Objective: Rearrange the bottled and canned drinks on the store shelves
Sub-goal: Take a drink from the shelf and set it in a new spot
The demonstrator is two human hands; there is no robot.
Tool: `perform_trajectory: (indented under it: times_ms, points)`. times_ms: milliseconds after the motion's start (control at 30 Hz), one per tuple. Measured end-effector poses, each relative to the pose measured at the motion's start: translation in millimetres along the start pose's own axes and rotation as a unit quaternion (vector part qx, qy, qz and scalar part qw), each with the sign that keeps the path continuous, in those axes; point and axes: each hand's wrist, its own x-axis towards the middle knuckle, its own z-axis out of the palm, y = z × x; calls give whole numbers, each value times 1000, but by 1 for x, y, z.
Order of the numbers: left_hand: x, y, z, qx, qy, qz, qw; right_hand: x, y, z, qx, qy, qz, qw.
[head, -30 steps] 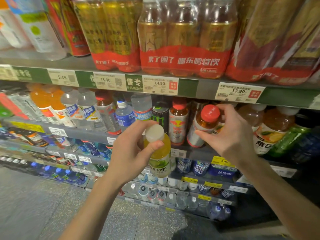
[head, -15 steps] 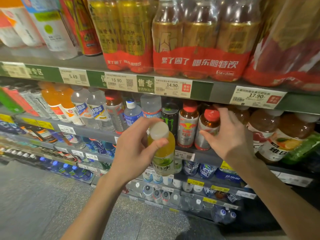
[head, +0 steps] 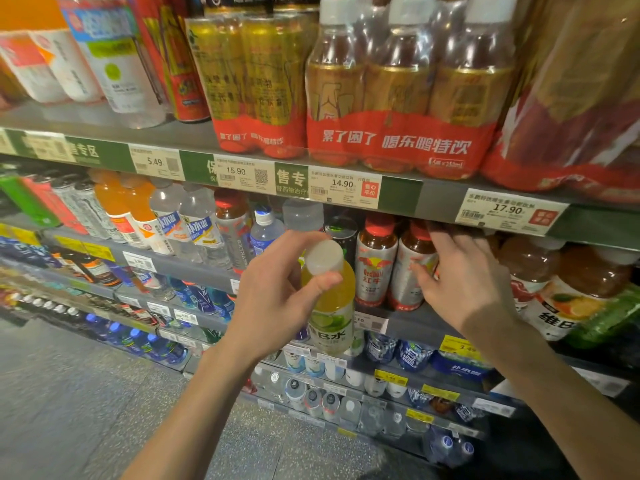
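Head view: my left hand (head: 277,299) grips a yellow drink bottle (head: 330,299) by its neck, fingers curled just under the white cap, holding it upright in front of the middle shelf's front edge (head: 408,323). My right hand (head: 464,282), fingers spread and loosely bent, touches the red-capped bottle (head: 412,271) standing upright at that edge. The shelf row lies straight ahead; my right hand is nearer it.

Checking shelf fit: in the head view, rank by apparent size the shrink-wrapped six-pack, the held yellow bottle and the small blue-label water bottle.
1. Six-pack, clearly largest.
2. Yellow bottle in the left hand; nearer the camera, so its size is exaggerated.
3. Blue-label water bottle, smallest.
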Motion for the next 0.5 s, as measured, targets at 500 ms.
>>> perform_trajectory:
  times_ms: [500]
  points:
    - [13, 28, -7, 47, 41, 3, 998, -29, 5, 18, 279, 183, -243, 911]
